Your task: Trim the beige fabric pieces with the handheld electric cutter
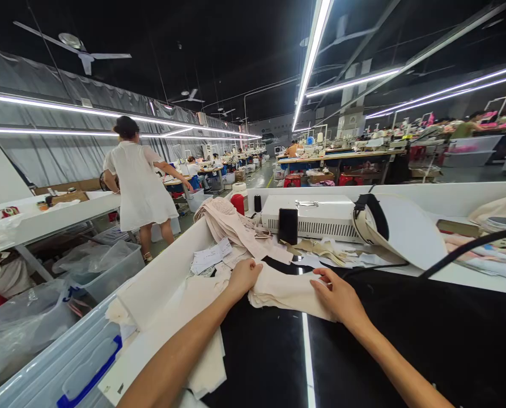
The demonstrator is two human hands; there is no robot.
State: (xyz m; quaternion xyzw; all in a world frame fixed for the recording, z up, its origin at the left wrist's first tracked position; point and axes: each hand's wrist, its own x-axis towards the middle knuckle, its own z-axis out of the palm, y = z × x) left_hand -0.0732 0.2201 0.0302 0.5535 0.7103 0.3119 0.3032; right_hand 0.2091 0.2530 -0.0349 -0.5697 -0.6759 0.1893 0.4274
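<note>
A small stack of cream fabric pieces [284,289] lies on the black work surface [269,351], its layers showing along the front edge. My left hand [244,277] is closed on the stack's upper left corner, fingers folded in. At the opposite end, my right hand [337,296] has bent fingers and thumb on the fabric's edge; the underside of that grip is hidden. Left of the stack, more cream cut pieces [202,306] spread beneath and beside my left forearm. Just beyond my left hand are a white paper slip with writing [211,256] and a draped pale pink fabric bundle [231,224].
Behind the fabric stand a white vented box [320,211], a black phone-like slab [288,226], and red [237,203] and black [258,204] thread spools. A black cable [469,246] crosses at right. Plastic bins [103,272] line the left; a person in white [140,175] stands beyond.
</note>
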